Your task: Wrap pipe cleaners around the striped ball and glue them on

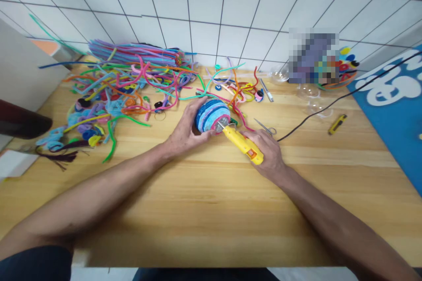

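Observation:
My left hand (185, 131) wraps around a ball (211, 115) covered in blue, light blue and pink pipe cleaner coils, holding it just above the wooden table (211, 202). My right hand (268, 151) grips a yellow hot glue gun (242, 142). Its metal tip touches the ball's bare grey patch on the lower right side. A black cord (316, 112) runs from the gun toward the right wall.
A big heap of coloured pipe cleaners (121, 83) covers the table's back left. Scissors (265, 126), a pen-like tool (266, 90), a yellow utility knife (336, 124) and clear plastic half-shells (313, 101) lie at the back right. A blue mat (395, 109) borders the right.

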The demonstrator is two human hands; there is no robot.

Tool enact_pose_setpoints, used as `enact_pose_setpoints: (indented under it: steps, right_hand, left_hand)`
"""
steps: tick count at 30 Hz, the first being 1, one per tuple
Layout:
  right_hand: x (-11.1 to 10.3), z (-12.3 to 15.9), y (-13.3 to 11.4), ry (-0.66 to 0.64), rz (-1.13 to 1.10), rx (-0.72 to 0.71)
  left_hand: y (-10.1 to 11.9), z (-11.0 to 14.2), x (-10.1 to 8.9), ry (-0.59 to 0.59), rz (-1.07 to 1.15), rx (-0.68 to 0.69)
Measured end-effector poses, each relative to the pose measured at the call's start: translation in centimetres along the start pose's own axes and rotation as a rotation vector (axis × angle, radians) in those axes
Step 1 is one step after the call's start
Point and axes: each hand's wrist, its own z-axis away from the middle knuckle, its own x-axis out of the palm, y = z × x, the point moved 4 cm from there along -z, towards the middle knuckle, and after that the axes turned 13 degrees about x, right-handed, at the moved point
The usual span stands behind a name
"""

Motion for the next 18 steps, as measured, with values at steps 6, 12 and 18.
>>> enact_pose_setpoints:
  steps: [6,12,18]
  right_hand:
    - [0.06,0.01,0.22,-0.03,-0.021,0.035]
    - [0.07,0.01,-0.03,-0.005,-0.032,0.024]
    - [-0.09,-0.32,-0.42,0.009,-0.033,0.006]
  left_hand:
    - [-0.03,-0.08,0.08,0.001,0.007,-0.006]
    - [-0.02,-0.09,-0.1,-0.008,0.004,-0.01]
    - [0.1,0.13,-0.41,-0.02,0.009,-0.042]
